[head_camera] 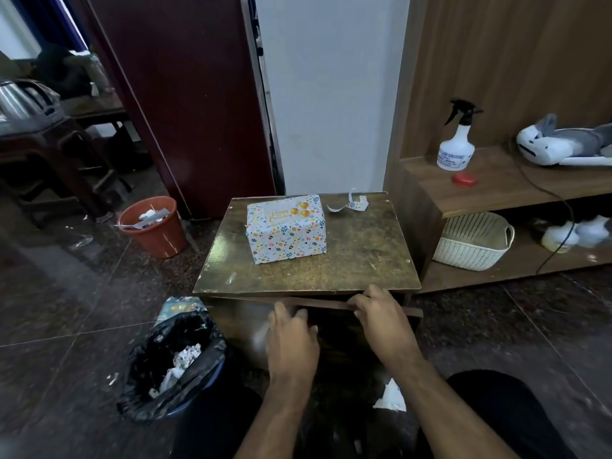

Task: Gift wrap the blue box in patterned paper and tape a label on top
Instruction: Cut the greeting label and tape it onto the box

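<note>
Your wrapped box (286,228) sits above centre on the worktop (347,260), label (288,212) on top, long axis left-right. Both hands are lower centre: right hand (381,318) curls its grip over a drawer edge (331,305), nearer; left hand (291,339) hangs loose, holding nothing. A paper scrap (352,204) lies right of the box.

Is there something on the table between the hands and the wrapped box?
Nothing visible. The left hand and right hand are at the drawer below the table's near edge; bare tabletop lies between them and the wrapped box.
</note>
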### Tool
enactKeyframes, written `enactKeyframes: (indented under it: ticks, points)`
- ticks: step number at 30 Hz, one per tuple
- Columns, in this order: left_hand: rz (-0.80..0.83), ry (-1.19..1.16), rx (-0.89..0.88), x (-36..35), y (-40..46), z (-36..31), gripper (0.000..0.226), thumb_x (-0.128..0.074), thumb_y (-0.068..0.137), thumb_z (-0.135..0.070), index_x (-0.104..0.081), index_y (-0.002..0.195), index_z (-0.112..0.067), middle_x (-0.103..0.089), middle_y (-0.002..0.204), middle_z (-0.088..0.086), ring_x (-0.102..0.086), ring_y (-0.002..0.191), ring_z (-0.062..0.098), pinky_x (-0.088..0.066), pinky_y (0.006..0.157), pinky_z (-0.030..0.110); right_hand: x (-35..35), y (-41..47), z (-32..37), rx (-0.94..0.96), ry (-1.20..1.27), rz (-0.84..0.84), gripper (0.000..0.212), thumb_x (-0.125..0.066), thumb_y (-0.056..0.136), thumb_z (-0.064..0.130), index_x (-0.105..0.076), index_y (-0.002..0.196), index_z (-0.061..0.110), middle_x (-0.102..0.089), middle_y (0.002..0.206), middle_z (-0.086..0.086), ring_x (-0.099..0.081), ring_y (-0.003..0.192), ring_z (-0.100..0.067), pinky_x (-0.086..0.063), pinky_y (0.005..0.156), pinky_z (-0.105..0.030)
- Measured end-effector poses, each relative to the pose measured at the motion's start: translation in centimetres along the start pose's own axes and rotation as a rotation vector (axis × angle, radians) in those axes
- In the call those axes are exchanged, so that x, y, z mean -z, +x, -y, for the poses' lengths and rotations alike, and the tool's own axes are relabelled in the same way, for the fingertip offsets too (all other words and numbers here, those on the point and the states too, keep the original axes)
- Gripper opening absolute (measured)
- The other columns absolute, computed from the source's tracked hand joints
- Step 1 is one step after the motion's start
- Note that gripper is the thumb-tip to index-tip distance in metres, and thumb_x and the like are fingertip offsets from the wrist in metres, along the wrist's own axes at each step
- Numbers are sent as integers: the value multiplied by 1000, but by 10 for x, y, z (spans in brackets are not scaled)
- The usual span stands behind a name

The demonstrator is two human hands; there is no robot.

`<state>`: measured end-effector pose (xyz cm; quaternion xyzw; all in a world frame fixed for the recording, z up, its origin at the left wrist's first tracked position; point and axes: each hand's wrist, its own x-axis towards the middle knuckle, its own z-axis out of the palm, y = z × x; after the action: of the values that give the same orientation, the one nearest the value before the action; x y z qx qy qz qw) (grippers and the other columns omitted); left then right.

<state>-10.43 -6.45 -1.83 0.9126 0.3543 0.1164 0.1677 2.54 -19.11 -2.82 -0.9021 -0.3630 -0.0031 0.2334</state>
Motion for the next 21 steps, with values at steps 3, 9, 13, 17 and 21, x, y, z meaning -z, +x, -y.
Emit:
enactKeyframes:
  ticks: [3, 9, 13, 17, 21]
  points:
    - [-2, 12, 9, -8, 10, 1, 45, -66, 97, -36, -59, 138, -22, -45, 132, 5, -48, 126, 25, -46, 106, 36, -3, 3, 8, 13, -70, -94, 21, -78, 86, 14, -77, 105, 24, -66, 98, 4, -63, 98, -23, -53, 81, -40]
    - [17, 21, 44, -15, 23, -2, 43, -62, 99, -41, -61, 135, -18, -49, 137, 4, -50, 128, 23, -48, 104, 39, -8, 9, 11, -16, -26, -118, 16, -75, 90, 12, -78, 104, 20, -73, 98, 4, -70, 93, -20, -54, 78, -33]
    - [10, -13, 53, -10, 26, -6, 38, -61, 100, -39, -65, 132, -19, -57, 130, 2, -57, 122, 23, -50, 101, 40, -5, 10, 15, -39, -2, -100, 15, -70, 95, 19, -76, 108, 23, -72, 102, 7, -68, 97, -17, -54, 79, -31]
    - [-41, -164, 70, 4, 31, -14, 22, -61, 100, -38, -74, 111, -23, -67, 111, 1, -68, 102, 27, -54, 85, 41, 4, 14, 22, -22, 34, -136, 5, -69, 95, 23, -73, 97, 22, -70, 93, 6, -67, 89, -21, -50, 72, -33]
    - [-204, -312, -22, 7, 43, -14, 13, -67, 98, -29, -75, 100, -19, -62, 99, 0, -68, 86, 28, -55, 77, 44, 7, 33, 24, 28, 111, -239, 2, -69, 94, 20, -69, 92, 19, -67, 88, 4, -62, 84, -24, -54, 74, -41]
